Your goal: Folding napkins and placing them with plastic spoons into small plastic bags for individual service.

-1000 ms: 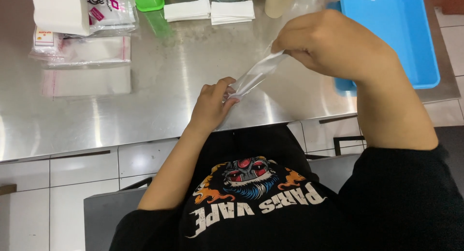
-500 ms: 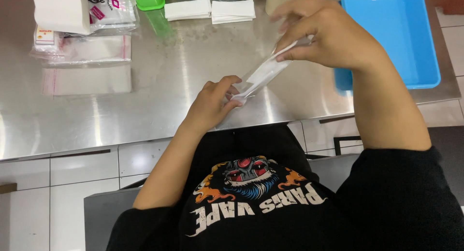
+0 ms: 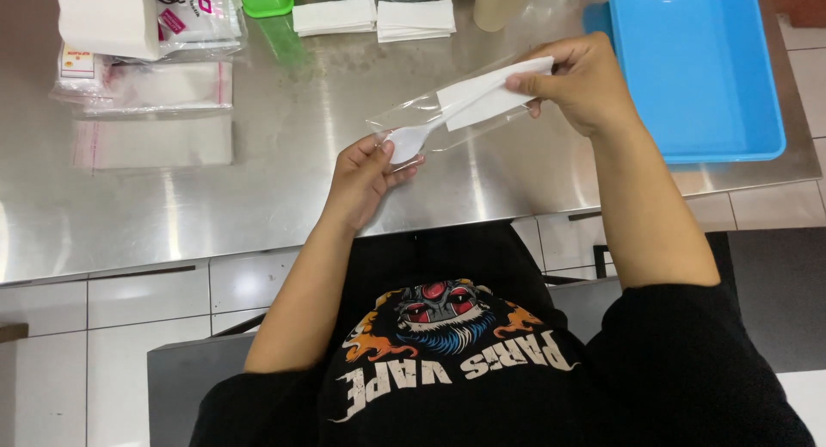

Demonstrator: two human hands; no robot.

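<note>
Stainless steel table (image 3: 258, 197), tiled floor below; packing station seen from above.
Clear plastic sleeve (image 3: 430, 118), containing a white plastic spoon (image 3: 411, 138) and folded napkin (image 3: 490, 94), is held above the table, long axis rising near-left to far-right. Left hand (image 3: 366, 176) pinches the spoon-bowl end; right hand (image 3: 585, 81) grips the napkin end, beside the blue tray (image 3: 766, 111).
</note>
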